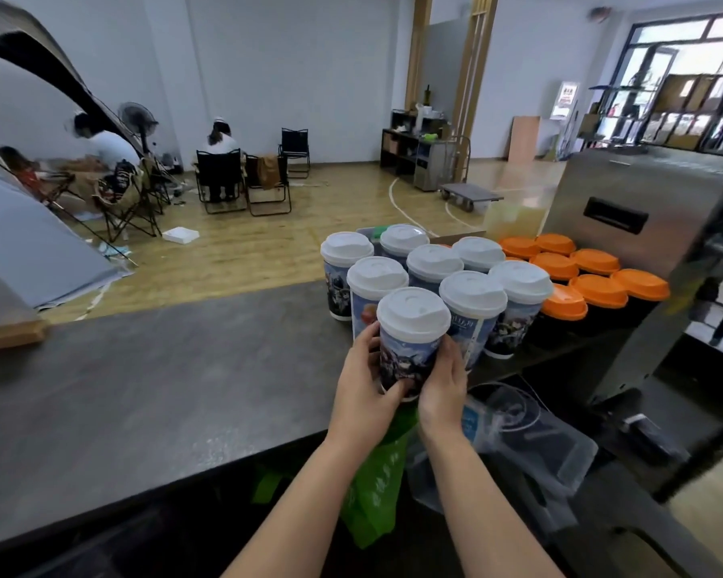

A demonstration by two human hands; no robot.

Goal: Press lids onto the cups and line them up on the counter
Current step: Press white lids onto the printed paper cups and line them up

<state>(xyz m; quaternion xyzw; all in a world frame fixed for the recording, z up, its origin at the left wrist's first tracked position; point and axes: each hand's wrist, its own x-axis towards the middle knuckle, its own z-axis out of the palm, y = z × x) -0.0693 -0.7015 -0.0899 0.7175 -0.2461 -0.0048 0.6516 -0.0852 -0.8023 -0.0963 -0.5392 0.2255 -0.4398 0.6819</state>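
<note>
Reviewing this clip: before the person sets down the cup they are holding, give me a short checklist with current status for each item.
1. Lid on held cup: white lid in place, looks level; ok.
2. Grip: left hand and right hand both wrap the cup's lower half; ok.
3. Cup upright: ok.
4. Lid fully snapped down: cannot tell.
5. Landing spot: bare counter in front of the white-lidded cups; ok.
6. Clearance: nearest lidded neighbours stand very close behind; cannot tell if touching.
</note>
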